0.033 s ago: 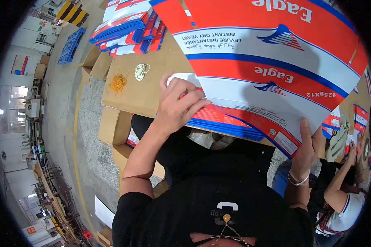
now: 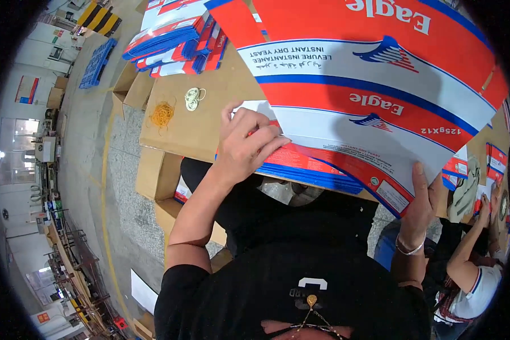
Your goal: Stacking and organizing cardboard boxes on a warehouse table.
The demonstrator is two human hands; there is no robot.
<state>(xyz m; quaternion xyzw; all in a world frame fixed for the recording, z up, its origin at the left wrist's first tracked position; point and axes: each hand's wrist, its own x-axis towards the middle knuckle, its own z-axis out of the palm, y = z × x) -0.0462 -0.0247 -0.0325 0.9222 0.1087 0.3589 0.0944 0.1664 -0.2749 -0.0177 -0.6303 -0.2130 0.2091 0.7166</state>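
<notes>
A large flat printed carton (image 2: 334,122), red, white and blue, is held up at a tilt over the table. My right hand (image 2: 422,201) grips its lower right edge, thumb on the printed face and fingers mostly hidden behind. At its lower left edge, my left hand (image 2: 249,141) is closed with bent fingers, the fingertips touching the carton's edge; exactly how many layers they pinch cannot be seen. Beneath lies a stack of similar flat cartons (image 2: 311,178) with blue edges, at the table's near side.
Orange rubber bands (image 2: 162,115) and pale bands (image 2: 192,99) lie on the cardboard-covered table (image 2: 178,133). Bundled cartons (image 2: 167,42) are piled at the far left. An open cardboard box (image 2: 158,175) stands below the table's left edge. Another person (image 2: 470,272) works at the right.
</notes>
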